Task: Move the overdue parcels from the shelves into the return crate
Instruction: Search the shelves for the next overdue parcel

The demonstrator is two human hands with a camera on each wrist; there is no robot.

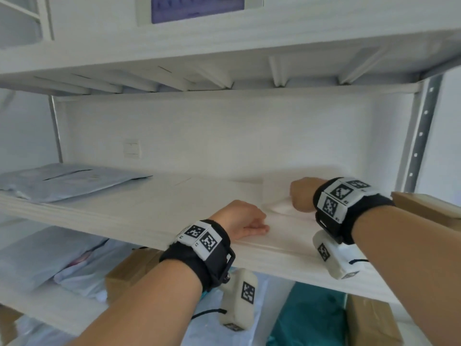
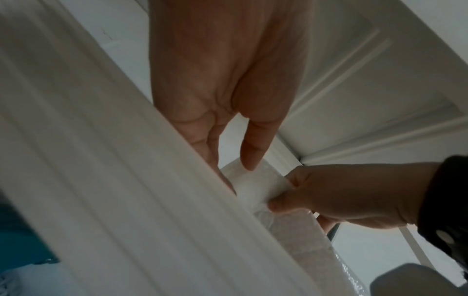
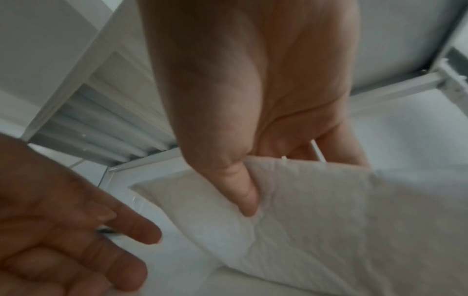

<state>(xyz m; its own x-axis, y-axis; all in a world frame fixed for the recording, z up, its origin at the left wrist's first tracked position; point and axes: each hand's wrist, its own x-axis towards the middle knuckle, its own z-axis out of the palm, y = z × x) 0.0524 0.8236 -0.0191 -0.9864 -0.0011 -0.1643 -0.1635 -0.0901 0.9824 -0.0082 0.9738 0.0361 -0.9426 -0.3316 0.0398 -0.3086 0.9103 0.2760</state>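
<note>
Parcel (image 3: 316,210) is a white padded mailer lying flat on the shelf (image 1: 124,211), so I pinch its near corner with my right hand (image 1: 300,196), thumb on top, to raise an edge. My left hand (image 1: 240,218) rests just beside it, fingers loose, holding nothing.

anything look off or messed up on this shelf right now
Nothing is damaged or spilled. The white padded mailer lies creased at its near corner, where the right hand pinches it. The left hand rests beside it on the shelf. The grey mailer at far left lies flat.
</note>
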